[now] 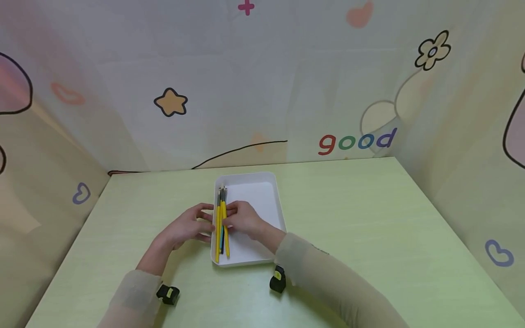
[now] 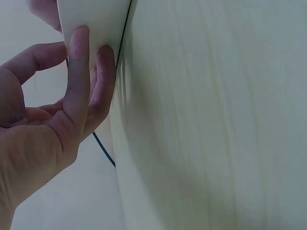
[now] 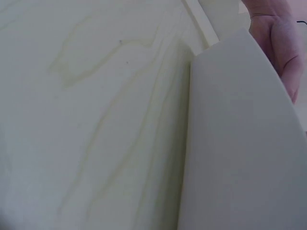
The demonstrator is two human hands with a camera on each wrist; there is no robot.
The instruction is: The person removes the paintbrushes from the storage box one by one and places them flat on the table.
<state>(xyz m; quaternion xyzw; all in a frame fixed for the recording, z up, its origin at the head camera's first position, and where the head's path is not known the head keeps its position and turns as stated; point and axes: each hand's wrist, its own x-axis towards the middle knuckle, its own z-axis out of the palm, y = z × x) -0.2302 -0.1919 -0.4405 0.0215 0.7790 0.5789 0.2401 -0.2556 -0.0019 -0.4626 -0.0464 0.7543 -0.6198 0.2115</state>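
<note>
Several paintbrushes [image 1: 218, 234] with yellow, teal and dark handles lie along the left side of a white tray [image 1: 254, 255], bristle ends toward the back wall. My right hand [image 1: 246, 219] reaches into the tray, its thumb and fingers bent at the handles in a pinch; the fingertips are partly hidden. At the tray's outer left side is my left hand [image 1: 189, 226], fingers spread. In the left wrist view two fingertips of that left hand [image 2: 43, 129] touch the tray's outer wall [image 2: 103, 24]. The right wrist view shows mostly the tray's outer side [image 3: 240, 143].
The tray stands on a pale green table [image 1: 348, 218]. A printed cloth [image 1: 229, 105] hangs behind and along both sides. A small black device hangs at each sleeve [image 1: 301, 259].
</note>
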